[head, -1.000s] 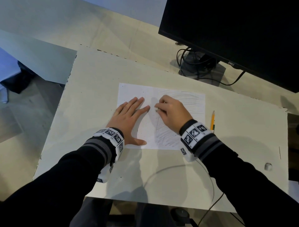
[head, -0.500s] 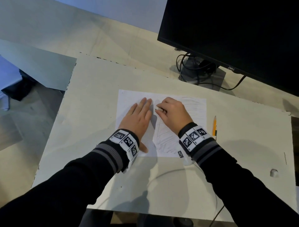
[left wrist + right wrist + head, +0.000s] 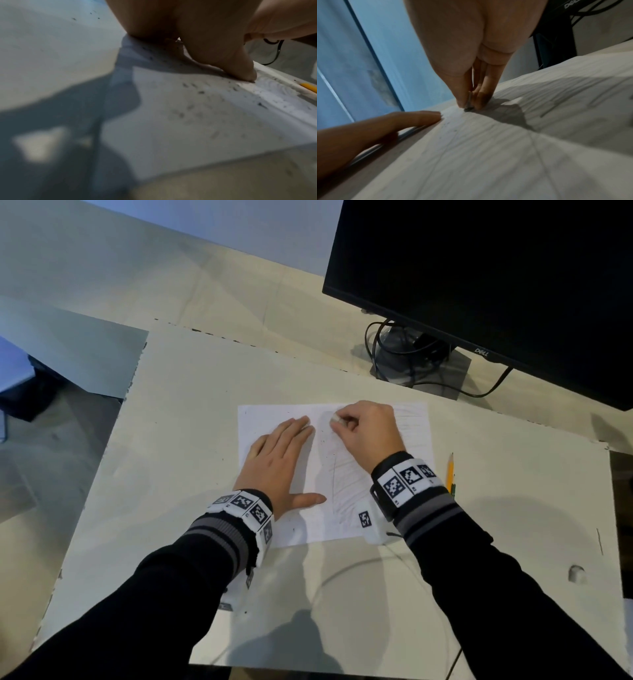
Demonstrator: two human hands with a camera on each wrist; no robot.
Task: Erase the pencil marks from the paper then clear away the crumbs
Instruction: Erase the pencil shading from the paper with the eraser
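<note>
A white sheet of paper (image 3: 270, 419) lies on the pale desk board, with grey pencil shading (image 3: 346, 481) over its right half. My left hand (image 3: 284, 453) lies flat on the sheet's left part, fingers straight and thumb spread. My right hand (image 3: 366, 429) pinches a small white eraser (image 3: 336, 419) near the sheet's top edge. In the right wrist view the eraser's dark tip (image 3: 468, 109) touches the paper (image 3: 488, 155), beside my left fingertip (image 3: 435, 115). Dark eraser crumbs (image 3: 200, 92) dot the paper (image 3: 171, 128) in the left wrist view.
A yellow pencil (image 3: 450, 470) lies on the board just right of the sheet. A black monitor (image 3: 496, 275) with its stand and cables (image 3: 414, 361) fills the back right. The board's left edge (image 3: 113, 433) drops to the floor. A small white lump (image 3: 576, 572) sits at the right.
My right hand has carried the eraser away from me, to the sheet's top edge. My left hand shifted right and turned on the paper, staying flat.
</note>
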